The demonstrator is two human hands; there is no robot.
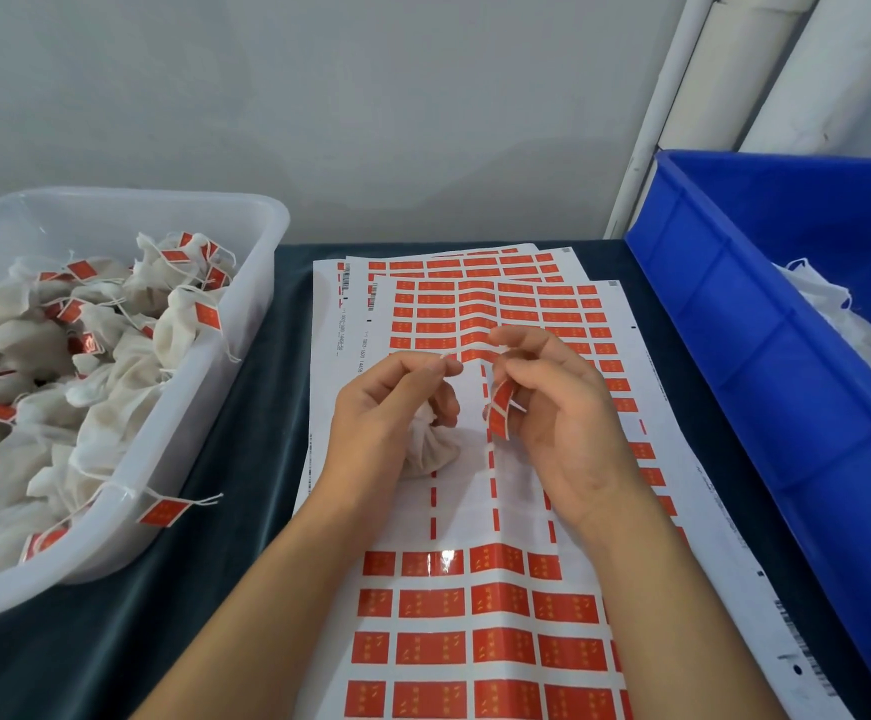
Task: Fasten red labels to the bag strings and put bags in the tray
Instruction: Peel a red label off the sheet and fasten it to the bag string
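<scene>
A small white cloth bag [425, 446] hangs under my left hand [386, 407], which holds it and pinches its thin string [446, 357] at the fingertips. My right hand [552, 407] pinches a peeled red label [499, 410], curled and hanging just right of the bag. Both hands hover over the label sheets [475, 615], where rows of red labels remain and the middle strip is peeled bare. The clear plastic tray [246, 283] on the left holds several white bags with red labels on their strings.
A blue bin [734, 324] with white bags inside stands at the right. More label sheets [454, 265] lie fanned behind the top one. A dark cloth [246, 459] covers the table. One tagged string [163, 511] hangs over the tray's rim. White pipes rise at the back right.
</scene>
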